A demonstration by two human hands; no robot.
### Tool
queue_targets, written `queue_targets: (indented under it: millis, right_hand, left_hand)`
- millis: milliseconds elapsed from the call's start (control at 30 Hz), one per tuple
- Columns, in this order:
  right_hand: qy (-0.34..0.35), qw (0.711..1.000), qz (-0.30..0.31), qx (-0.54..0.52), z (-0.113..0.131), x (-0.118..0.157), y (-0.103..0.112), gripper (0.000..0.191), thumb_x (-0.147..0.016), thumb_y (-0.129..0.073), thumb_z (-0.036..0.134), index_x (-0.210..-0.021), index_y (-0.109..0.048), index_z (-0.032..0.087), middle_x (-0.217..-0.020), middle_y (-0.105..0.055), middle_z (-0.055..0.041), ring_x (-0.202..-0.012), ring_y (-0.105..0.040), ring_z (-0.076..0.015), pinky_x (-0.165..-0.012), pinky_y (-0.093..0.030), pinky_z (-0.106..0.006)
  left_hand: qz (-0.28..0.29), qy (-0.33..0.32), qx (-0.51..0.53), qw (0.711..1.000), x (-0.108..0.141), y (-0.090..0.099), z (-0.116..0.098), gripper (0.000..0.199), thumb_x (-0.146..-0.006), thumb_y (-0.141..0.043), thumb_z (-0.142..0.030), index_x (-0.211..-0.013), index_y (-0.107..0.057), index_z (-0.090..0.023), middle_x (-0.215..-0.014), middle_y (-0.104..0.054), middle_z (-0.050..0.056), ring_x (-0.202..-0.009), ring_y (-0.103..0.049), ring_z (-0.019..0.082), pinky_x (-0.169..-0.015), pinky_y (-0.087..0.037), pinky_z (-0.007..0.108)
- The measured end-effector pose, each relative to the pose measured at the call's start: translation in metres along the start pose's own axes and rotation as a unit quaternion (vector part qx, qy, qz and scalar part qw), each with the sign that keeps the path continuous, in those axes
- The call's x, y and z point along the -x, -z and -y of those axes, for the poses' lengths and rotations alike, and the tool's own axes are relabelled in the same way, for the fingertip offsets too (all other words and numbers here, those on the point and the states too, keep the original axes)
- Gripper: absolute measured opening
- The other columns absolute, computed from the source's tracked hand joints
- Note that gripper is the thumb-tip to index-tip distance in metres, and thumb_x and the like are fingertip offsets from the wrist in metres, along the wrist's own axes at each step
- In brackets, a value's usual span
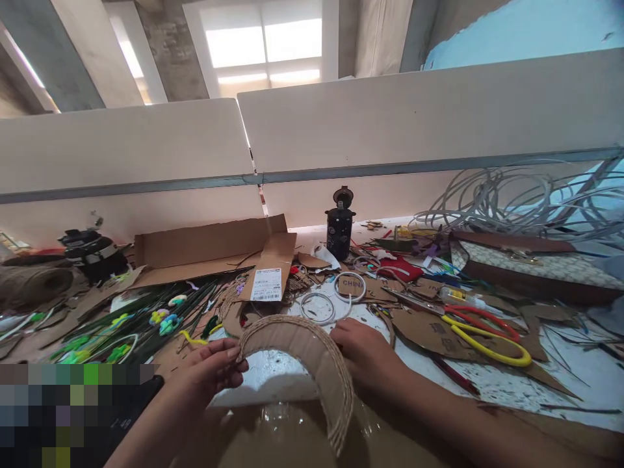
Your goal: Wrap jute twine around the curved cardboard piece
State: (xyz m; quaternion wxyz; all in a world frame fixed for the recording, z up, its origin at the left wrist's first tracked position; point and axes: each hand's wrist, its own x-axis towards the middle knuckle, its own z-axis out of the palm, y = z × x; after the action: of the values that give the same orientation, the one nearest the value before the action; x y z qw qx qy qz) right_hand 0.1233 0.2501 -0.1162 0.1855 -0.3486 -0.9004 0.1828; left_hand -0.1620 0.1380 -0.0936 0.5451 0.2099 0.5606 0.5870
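A curved cardboard crescent with braided cord along its outer edge hangs over the near edge of the table. My left hand pinches its left tip between thumb and fingers. Beside the outer edge, at the upper right of the crescent, is my right hand, its fingers curled; their tips are hidden, and what they hold cannot be made out. Two pale rings, one on the left and one on the right, lie just beyond the crescent.
Scissors with red and yellow handles lie on cardboard at right. Behind stand a black bottle and an open cardboard box. A patterned bag and coiled tubing are at far right. Green stems and pipe-cleaner flowers lie left.
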Motion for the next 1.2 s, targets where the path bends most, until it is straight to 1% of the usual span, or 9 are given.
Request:
queue_targets:
  millis: [100, 200, 267, 400, 567, 700, 867, 1033, 1200]
  right_hand:
    - [0.014, 0.999, 0.001, 0.035, -0.006, -0.001, -0.002, 0.013, -0.084, -0.061, 0.012, -0.075, -0.068, 0.018, -0.082, -0.067, -0.0043, -0.08, -0.058, -0.0178, -0.068, -0.036, -0.027]
    - [-0.003, 1.0, -0.003, 0.005, -0.012, -0.003, 0.009, 0.013, -0.087, -0.057, 0.014, -0.08, -0.067, 0.018, -0.084, -0.067, -0.0051, -0.08, -0.058, -0.0183, -0.071, -0.039, -0.028]
    - [-0.035, 0.998, -0.017, -0.058, -0.012, -0.005, 0.025, 0.013, -0.091, -0.054, 0.018, -0.083, -0.064, 0.018, -0.085, -0.067, -0.0047, -0.078, -0.058, -0.0182, -0.07, -0.04, -0.029]
    - [-0.069, 0.976, -0.028, -0.204, -0.001, -0.005, 0.059, 0.011, -0.09, -0.056, 0.028, -0.083, -0.061, 0.022, -0.077, -0.065, -0.0004, -0.071, -0.058, -0.0174, -0.063, -0.041, -0.027]
    - [-0.042, 0.963, 0.034, -0.264, 0.013, 0.001, 0.061, 0.011, -0.086, -0.061, 0.027, -0.086, -0.07, 0.022, -0.083, -0.071, -0.0009, -0.079, -0.062, -0.0185, -0.069, -0.045, -0.027]
    - [-0.028, 0.961, 0.075, -0.266, 0.017, 0.002, 0.043, 0.016, -0.081, -0.062, 0.019, -0.087, -0.076, 0.022, -0.087, -0.075, -0.0017, -0.086, -0.066, -0.0205, -0.078, -0.046, -0.029]
    - [-0.021, 0.96, 0.066, -0.272, 0.019, -0.002, 0.028, 0.018, -0.076, -0.062, 0.011, -0.083, -0.075, 0.022, -0.084, -0.071, -0.0009, -0.085, -0.064, -0.0193, -0.079, -0.045, -0.028]
    - [0.016, 0.967, 0.037, -0.25, 0.019, -0.003, 0.021, 0.013, -0.081, -0.063, 0.012, -0.082, -0.072, 0.022, -0.093, -0.065, -0.0025, -0.097, -0.06, -0.0202, -0.087, -0.044, -0.03]
    - [-0.008, 0.969, 0.036, -0.244, 0.019, -0.002, 0.015, 0.012, -0.084, -0.062, 0.012, -0.085, -0.07, 0.022, -0.095, -0.068, -0.0029, -0.096, -0.061, -0.0204, -0.086, -0.044, -0.031]
  left_hand:
    - [0.065, 0.026, -0.047, 0.996, -0.01, 0.004, 0.003, 0.03, -0.054, -0.094, -0.025, -0.068, -0.071, -0.013, -0.057, -0.068, 0.004, -0.055, -0.064, 0.015, -0.047, -0.046, 0.02]
    - [0.082, 0.038, -0.101, 0.991, -0.011, -0.005, 0.004, 0.02, -0.062, -0.087, -0.025, -0.068, -0.071, -0.014, -0.057, -0.067, 0.005, -0.05, -0.059, 0.014, -0.048, -0.045, 0.022]
    - [0.093, 0.033, -0.145, 0.984, -0.006, -0.019, 0.004, 0.014, -0.068, -0.081, -0.025, -0.068, -0.07, -0.016, -0.055, -0.066, 0.004, -0.048, -0.055, 0.013, -0.049, -0.044, 0.022]
    - [0.131, 0.043, -0.229, 0.963, 0.002, -0.06, 0.008, 0.012, -0.066, -0.077, -0.025, -0.065, -0.072, -0.015, -0.055, -0.064, 0.001, -0.05, -0.051, 0.011, -0.051, -0.038, 0.02]
    - [0.178, 0.055, -0.223, 0.957, -0.005, -0.09, 0.019, 0.018, -0.061, -0.08, -0.028, -0.061, -0.073, -0.012, -0.052, -0.061, 0.002, -0.047, -0.048, 0.011, -0.049, -0.031, 0.023]
    - [0.186, 0.063, -0.168, 0.966, -0.004, -0.093, 0.032, 0.021, -0.061, -0.081, -0.031, -0.06, -0.067, -0.014, -0.051, -0.055, -0.001, -0.047, -0.047, 0.011, -0.05, -0.033, 0.024]
    - [0.194, 0.072, -0.025, 0.978, 0.004, -0.091, 0.044, 0.014, -0.069, -0.077, -0.019, -0.067, -0.064, -0.014, -0.056, -0.054, -0.002, -0.049, -0.047, 0.009, -0.05, -0.036, 0.024]
    - [0.19, 0.081, 0.005, 0.978, 0.002, -0.085, 0.051, 0.01, -0.073, -0.076, -0.013, -0.076, -0.067, -0.013, -0.066, -0.059, 0.0, -0.055, -0.053, 0.01, -0.052, -0.038, 0.023]
    - [0.201, 0.079, 0.02, 0.976, -0.001, -0.079, 0.058, 0.013, -0.074, -0.079, -0.016, -0.081, -0.068, -0.012, -0.072, -0.062, 0.001, -0.06, -0.057, 0.011, -0.054, -0.042, 0.023]
